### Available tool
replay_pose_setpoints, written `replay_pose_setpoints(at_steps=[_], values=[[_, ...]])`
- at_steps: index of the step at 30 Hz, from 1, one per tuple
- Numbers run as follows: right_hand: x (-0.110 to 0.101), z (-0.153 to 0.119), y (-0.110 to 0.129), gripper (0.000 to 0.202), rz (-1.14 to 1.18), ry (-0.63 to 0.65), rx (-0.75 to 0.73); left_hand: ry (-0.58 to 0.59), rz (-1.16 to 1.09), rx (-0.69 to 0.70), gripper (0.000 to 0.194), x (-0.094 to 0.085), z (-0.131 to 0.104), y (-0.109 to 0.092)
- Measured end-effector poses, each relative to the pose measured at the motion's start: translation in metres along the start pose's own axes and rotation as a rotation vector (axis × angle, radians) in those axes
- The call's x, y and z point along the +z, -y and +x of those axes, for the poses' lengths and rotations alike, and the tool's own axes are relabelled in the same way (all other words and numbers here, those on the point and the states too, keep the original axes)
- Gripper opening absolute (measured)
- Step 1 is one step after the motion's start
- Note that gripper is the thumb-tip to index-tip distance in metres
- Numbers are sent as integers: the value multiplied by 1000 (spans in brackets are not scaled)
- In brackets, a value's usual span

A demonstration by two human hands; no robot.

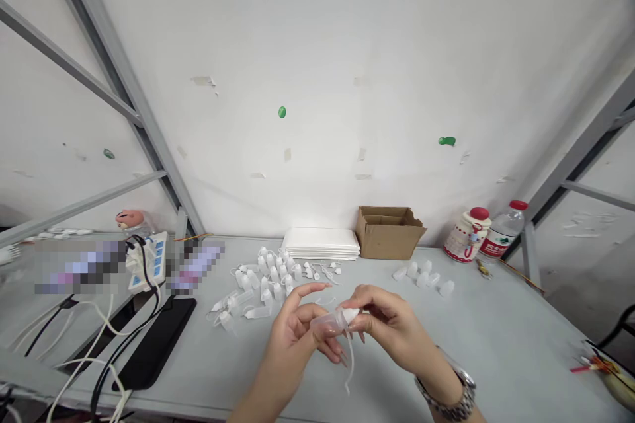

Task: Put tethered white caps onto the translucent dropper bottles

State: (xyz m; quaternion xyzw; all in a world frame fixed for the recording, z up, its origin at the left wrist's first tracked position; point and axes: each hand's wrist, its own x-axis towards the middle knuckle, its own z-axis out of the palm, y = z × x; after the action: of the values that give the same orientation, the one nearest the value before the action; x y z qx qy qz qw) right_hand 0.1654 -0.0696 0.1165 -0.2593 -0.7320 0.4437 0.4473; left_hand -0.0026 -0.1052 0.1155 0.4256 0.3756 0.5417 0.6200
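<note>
A small translucent plastic bottle [325,324] lies tilted between my two hands, above the near middle of the table. Its body rests in the fingers and thumb of my left hand [299,330]. My right hand [384,320] pinches the white cap [350,314] at the bottle's right end. A thin white strap [350,370] hangs down from the cap end. Behind my left hand stand and lie several capped bottles [272,271] of the same kind. Loose white caps with straps [317,271] lie just right of them. Several uncapped translucent bottles [425,275] sit farther right.
Against the wall are a stack of white boards [321,244] and an open cardboard box [389,238]. A decorated jar [465,238] and a water bottle [506,231] stand at the back right. Leftward are a black phone-like slab [157,344], a power strip [153,264] and tangled cables [106,344].
</note>
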Motion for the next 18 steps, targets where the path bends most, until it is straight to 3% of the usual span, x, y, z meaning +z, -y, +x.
replay_pose_setpoints(at_steps=[6, 14, 18], values=[[-1, -1, 0, 12, -116, 11, -118, -41, 28, -5, 46, 3, 0, -1], [5, -6, 5, 12, -282, -53, -45, -45, 61, 25, 47, 0, -4, 4], [10, -5, 6, 17, -242, -113, 48, -3, 218, 161, 30, -2, -7, 11]])
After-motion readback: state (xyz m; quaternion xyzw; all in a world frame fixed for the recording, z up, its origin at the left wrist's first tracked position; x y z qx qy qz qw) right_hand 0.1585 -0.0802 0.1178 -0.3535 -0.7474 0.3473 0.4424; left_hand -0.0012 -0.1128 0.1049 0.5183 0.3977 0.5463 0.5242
